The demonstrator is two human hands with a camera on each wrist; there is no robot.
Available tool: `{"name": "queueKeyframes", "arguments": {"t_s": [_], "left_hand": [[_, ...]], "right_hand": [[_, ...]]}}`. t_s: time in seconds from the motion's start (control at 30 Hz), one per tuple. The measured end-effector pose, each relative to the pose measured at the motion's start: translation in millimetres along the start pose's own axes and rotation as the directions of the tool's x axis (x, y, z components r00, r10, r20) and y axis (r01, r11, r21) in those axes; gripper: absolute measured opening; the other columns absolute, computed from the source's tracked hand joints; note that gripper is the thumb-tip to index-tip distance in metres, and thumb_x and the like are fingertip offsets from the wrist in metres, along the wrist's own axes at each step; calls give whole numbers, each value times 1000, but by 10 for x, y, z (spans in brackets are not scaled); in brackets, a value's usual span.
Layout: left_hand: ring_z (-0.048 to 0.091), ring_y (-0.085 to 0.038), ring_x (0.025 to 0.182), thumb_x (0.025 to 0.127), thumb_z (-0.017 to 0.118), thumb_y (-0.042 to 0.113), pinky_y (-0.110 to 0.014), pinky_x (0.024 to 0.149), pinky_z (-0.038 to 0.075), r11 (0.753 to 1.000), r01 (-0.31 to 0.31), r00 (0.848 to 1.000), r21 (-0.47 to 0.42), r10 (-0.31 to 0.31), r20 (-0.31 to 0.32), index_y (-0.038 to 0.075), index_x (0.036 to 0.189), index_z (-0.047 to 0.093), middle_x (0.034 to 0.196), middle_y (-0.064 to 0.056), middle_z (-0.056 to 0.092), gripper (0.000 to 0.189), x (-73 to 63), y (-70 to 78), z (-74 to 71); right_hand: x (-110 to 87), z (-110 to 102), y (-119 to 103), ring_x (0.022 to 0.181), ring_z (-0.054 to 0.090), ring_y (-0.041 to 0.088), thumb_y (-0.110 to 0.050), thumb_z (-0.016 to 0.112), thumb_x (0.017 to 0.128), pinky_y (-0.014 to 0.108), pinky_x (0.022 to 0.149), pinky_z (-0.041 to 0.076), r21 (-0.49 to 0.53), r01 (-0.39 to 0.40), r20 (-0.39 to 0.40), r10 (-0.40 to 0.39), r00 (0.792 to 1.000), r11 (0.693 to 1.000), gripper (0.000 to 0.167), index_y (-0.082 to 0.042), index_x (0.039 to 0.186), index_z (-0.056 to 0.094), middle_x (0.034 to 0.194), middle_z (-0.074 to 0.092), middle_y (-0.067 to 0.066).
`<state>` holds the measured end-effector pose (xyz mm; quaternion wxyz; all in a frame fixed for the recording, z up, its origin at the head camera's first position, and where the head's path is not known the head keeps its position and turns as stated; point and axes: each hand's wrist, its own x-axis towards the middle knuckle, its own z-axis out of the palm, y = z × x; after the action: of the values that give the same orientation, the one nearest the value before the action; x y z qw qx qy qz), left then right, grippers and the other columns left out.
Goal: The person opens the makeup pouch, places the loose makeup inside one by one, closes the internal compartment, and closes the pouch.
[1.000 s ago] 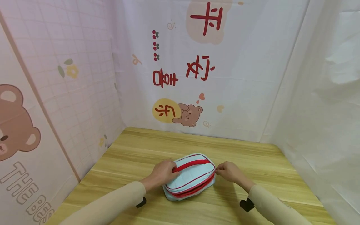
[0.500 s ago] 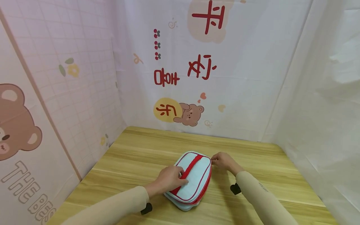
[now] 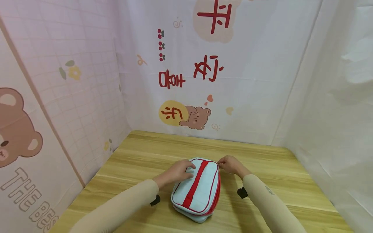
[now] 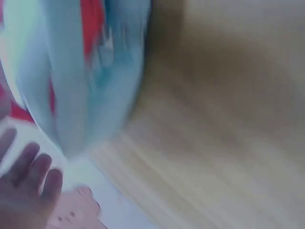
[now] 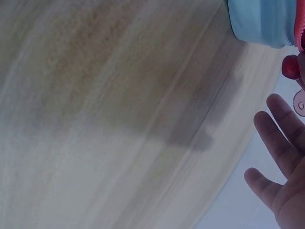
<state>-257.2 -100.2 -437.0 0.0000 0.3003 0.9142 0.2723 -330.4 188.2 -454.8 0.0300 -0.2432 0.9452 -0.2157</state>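
Note:
A light blue zippered pouch (image 3: 206,194) with red piping and a red handle strap (image 3: 196,186) lies on the table, its top facing up. My left hand (image 3: 176,173) rests on its far left part, fingers spread; in the left wrist view those fingers (image 4: 50,183) look straight beside the blurred pouch (image 4: 112,90). At the far right corner my right hand (image 3: 231,164) pinches at the end of the red zipper (image 3: 216,199), with the zipper pull hidden by the fingertips. The right wrist view shows its other fingers (image 5: 271,138) extended below the pouch (image 5: 262,21).
The wood-grain table (image 3: 271,181) extends around the pouch on every side. White printed cloth (image 3: 250,106) hangs behind it, with more cloth at left and right. Dark wrist straps (image 3: 242,193) show below the sleeves.
The pouch has turned so its long side points away from me. My left hand has moved off the strap to the far left edge; my right hand has shifted slightly farther away with the corner.

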Motion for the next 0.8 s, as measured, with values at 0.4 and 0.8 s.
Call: {"name": "queueKeyframes", "arguments": {"t_s": [0.4,0.8], "left_hand": [[26,-21,147,88,75,31,-38,116,27,997,68,945,42,-78,318,15,153,40,160,-3,30,75,328,-175,54],[29,-16,145,90,74,36,-33,114,29,987,100,924,125,-139,355,19,155,36,160,-1,30,77,358,-138,177]], "right_hand": [[27,34,16,96,67,24,-16,66,94,46,88,52,-13,3,6,-3,1000,1000,14,-13,93,80,94,74,0],[-33,-4,69,90,68,22,-12,68,92,42,81,54,-105,105,13,-104,995,989,13,-13,90,81,90,74,-2]]}}
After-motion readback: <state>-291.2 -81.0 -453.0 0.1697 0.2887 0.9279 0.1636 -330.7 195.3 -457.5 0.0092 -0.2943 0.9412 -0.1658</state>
